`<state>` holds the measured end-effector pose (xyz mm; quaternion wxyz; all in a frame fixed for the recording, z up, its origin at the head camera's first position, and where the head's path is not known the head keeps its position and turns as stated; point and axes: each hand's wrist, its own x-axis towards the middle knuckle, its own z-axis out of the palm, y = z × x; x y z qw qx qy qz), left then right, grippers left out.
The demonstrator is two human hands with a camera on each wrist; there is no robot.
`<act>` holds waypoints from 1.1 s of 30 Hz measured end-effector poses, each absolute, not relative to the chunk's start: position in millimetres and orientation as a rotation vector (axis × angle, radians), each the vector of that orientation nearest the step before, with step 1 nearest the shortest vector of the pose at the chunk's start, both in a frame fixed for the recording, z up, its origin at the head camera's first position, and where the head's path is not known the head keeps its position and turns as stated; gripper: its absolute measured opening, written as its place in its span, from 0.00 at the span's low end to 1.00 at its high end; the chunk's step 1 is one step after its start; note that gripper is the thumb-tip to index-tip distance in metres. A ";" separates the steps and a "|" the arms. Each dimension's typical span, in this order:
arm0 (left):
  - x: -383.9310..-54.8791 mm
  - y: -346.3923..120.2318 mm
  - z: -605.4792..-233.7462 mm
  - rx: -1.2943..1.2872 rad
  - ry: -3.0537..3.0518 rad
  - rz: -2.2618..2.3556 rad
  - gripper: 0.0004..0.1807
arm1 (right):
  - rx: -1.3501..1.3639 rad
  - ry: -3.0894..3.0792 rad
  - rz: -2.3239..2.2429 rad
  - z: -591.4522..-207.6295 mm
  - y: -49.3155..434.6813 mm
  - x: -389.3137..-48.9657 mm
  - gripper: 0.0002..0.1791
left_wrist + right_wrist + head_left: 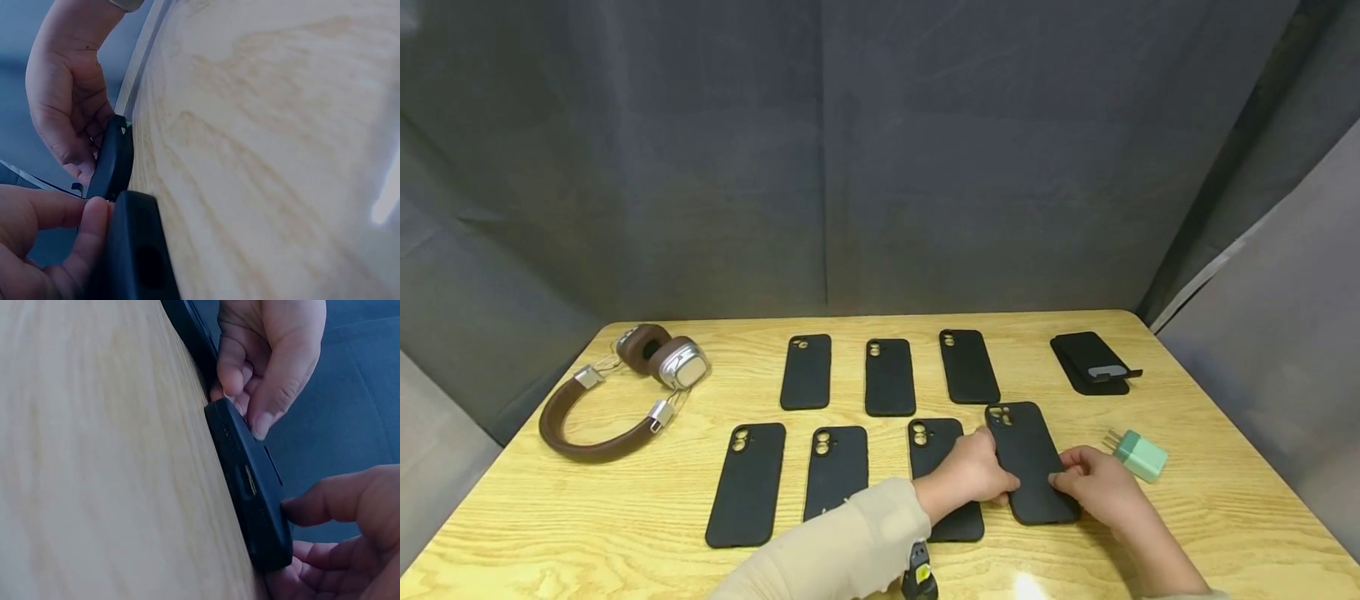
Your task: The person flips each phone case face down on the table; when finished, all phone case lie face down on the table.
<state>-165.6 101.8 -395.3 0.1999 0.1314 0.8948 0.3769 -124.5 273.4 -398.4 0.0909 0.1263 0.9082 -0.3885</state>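
A black phone case (1030, 458) lies at the right end of the front row, camera cutouts at its upper left. My left hand (970, 471) grips its left edge, wrist crossing over the neighbouring black case (958, 525) and partly hiding it. At the opposite edge, my right hand (1101, 483) pinches the same case between thumb and fingers. In the right wrist view the gripped case (250, 494) shows its bottom end with a port opening, close against the wooden table (94, 456). The left wrist view shows the neighbouring case (140, 244) below my left fingertips.
Three black cases stand in a back row, including the middle one (890, 377). Two more, one at the far left (747, 483), lie in front. Brown headphones (598, 450) rest at left. A green charger (1141, 456) and a black folding stand (1086, 358) sit at right.
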 end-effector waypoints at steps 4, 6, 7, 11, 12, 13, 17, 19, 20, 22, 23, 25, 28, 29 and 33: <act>-166.1 104.2 -394.9 0.356 2.494 1.052 0.20 | 0.374 2.728 -1.074 -397.4 273.2 -123.8 0.25; -166.2 105.0 -394.9 0.365 2.499 1.036 0.18 | 0.375 2.735 -1.050 -397.4 273.3 -123.0 0.25; -166.1 105.3 -395.0 0.368 2.502 1.029 0.17 | 0.374 2.738 -1.038 -397.4 273.5 -122.8 0.25; -165.3 108.8 -393.9 0.347 2.496 1.009 0.23 | 0.357 2.762 -0.963 -395.8 274.8 -123.0 0.25; -165.1 110.1 -393.1 0.336 2.492 1.005 0.28 | 0.351 2.768 -0.946 -395.0 275.4 -123.4 0.25; -165.0 111.6 -392.1 0.323 2.488 1.005 0.33 | 0.346 2.771 -0.935 -394.0 276.1 -123.8 0.25; -165.3 115.0 -388.5 0.290 2.489 0.991 0.41 | 0.347 2.777 -0.917 -391.2 277.3 -124.8 0.25; -165.5 114.8 -388.0 0.293 2.496 0.991 0.41 | 0.342 2.782 -0.916 -390.7 277.0 -126.1 0.26; -165.6 114.1 -388.2 0.299 2.494 0.998 0.39 | 0.344 2.782 -0.914 -390.5 276.5 -126.2 0.26; -165.3 111.9 -389.0 0.323 2.489 1.017 0.31 | 0.340 2.780 -0.903 -390.0 275.7 -127.2 0.26; -165.0 110.4 -389.3 0.342 2.483 1.032 0.28 | 0.335 2.781 -0.891 -389.5 275.6 -127.4 0.27; -164.0 105.8 -388.6 0.389 2.475 1.057 0.20 | 0.326 2.783 -0.861 -388.0 275.3 -127.6 0.28; -162.8 94.6 -382.8 0.519 2.468 1.082 0.16 | 0.278 2.830 -0.811 -383.6 274.9 -126.7 0.30; -162.7 89.4 -378.8 0.575 2.470 1.098 0.16 | 0.259 2.858 -0.801 -380.8 273.8 -126.0 0.31; -165.3 61.1 -357.7 0.885 2.554 1.174 0.18 | 0.144 3.067 -0.837 -362.2 263.2 -122.8 0.29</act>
